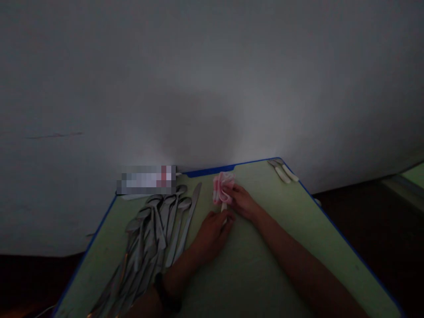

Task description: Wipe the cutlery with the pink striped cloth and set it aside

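Observation:
My left hand (217, 227) is closed around the pale handle (224, 206) of a piece of cutlery, just above the middle of the table. A pink and white cloth (224, 185) wraps the far end of that piece, so its head is hidden. Fingers of my right hand (241, 201) pinch the cloth from the right side. To the left of my hands lies a heap of metal spoons (154, 221) and other cutlery, with a table knife (192, 216) along its right edge.
Two pieces of cutlery with cream handles (282, 172) lie at the table's far right corner. A blurred-out box-like object (147, 180) sits at the far left. The green table (318, 229) has a blue edge and stands against a grey wall (205, 79).

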A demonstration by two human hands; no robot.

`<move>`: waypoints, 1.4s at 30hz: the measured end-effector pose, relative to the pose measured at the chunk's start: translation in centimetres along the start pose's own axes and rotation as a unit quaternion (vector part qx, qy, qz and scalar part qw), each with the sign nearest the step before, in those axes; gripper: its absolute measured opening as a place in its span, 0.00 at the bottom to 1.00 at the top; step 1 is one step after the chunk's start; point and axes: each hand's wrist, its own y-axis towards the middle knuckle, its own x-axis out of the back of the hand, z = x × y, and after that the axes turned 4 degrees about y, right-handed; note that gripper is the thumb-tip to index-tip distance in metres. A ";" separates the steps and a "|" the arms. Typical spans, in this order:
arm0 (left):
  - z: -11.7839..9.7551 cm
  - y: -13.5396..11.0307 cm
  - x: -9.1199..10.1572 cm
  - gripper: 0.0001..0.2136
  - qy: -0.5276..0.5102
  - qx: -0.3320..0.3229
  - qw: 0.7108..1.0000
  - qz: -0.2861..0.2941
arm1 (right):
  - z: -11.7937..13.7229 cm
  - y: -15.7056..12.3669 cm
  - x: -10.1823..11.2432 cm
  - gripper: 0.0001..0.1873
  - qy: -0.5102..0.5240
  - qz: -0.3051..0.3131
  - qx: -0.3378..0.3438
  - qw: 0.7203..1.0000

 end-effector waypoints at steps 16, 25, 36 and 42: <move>-0.1 0.0 0.0 0.09 0.006 -0.001 1.000 0.001 | -0.2 0.1 0.2 0.16 0.005 0.009 0.009 1.000; -0.1 0.1 0.0 0.09 0.006 0.002 1.000 -0.002 | -0.2 0.1 0.2 0.16 -0.004 0.003 0.015 1.000; -0.2 0.0 0.0 0.11 0.009 0.000 1.000 -0.007 | -0.1 0.0 -0.1 0.14 -0.011 -0.016 0.017 1.000; 0.1 0.0 -0.2 0.10 0.008 0.002 1.000 -0.006 | -0.1 0.0 0.0 0.13 -0.010 -0.005 0.029 1.000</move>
